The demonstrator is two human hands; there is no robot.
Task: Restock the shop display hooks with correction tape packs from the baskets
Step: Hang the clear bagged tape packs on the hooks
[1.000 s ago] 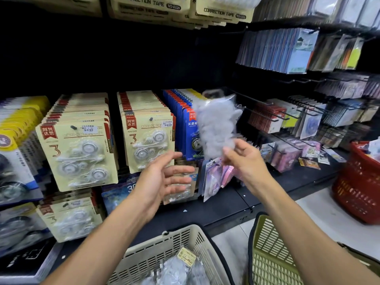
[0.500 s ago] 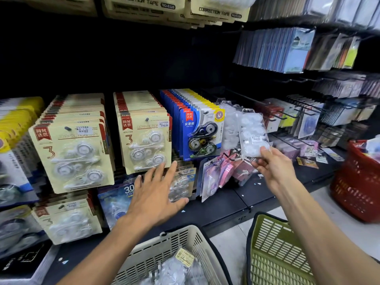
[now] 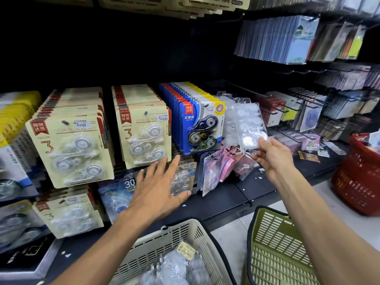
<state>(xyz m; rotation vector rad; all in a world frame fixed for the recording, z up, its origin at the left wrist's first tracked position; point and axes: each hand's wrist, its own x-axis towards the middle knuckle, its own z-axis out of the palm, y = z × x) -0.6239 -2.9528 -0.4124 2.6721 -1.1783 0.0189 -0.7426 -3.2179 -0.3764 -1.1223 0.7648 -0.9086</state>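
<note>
My right hand pinches the bottom edge of a clear correction tape pack that hangs at the front of a hook, just right of the blue carded packs. More clear packs hang behind it. My left hand hovers with fingers spread and straight in front of the lower packs, under the beige three-packs. Another beige row hangs further left. The cream basket at the bottom holds several clear packs.
An olive-green basket sits on the floor at lower right, a red basket stands further right. Pink packs lean on the black shelf ledge. Long bare hooks jut out to the right among card racks.
My right hand carried the clear pack from mid-air down and right onto the hook row and still pinches its bottom. My left hand dropped lower, fingers spread.
</note>
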